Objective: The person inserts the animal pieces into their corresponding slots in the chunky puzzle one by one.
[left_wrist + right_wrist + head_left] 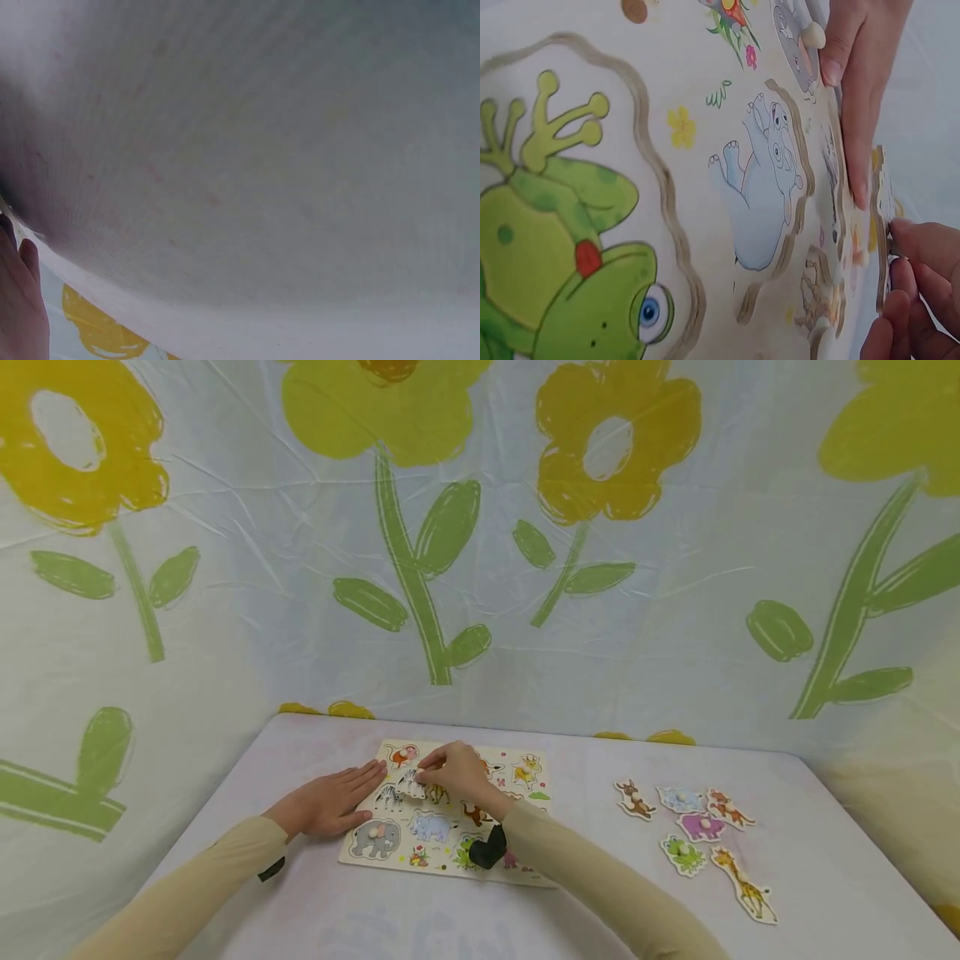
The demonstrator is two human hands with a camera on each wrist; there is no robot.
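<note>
My right hand (pixel 459 773) pinches a zebra puzzle piece (pixel 409 784) by its knob, over the left part of the wooden animal puzzle board (pixel 450 870). The piece overlaps the printed zebra slot (pixel 388 798) in the head view. In the right wrist view, the piece (pixel 882 247) appears edge-on, raised off the board. My left hand (pixel 330 802) lies flat with fingers extended, fingertips at the board's left edge. An elephant piece (pixel 375 839) and a monkey piece (pixel 402 755) sit in their slots. The hippo slot (pixel 761 195) and frog slot (pixel 570 225) show bare pictures.
Right of the board lie several loose pieces: a kangaroo (pixel 636 800), a blue hippo (pixel 681 798), a purple animal (pixel 701 827), an orange animal (pixel 730 808), a frog (pixel 683 855) and a giraffe (pixel 745 885). A flower-printed cloth (pixel 495 693) hangs behind the table (pixel 585 860).
</note>
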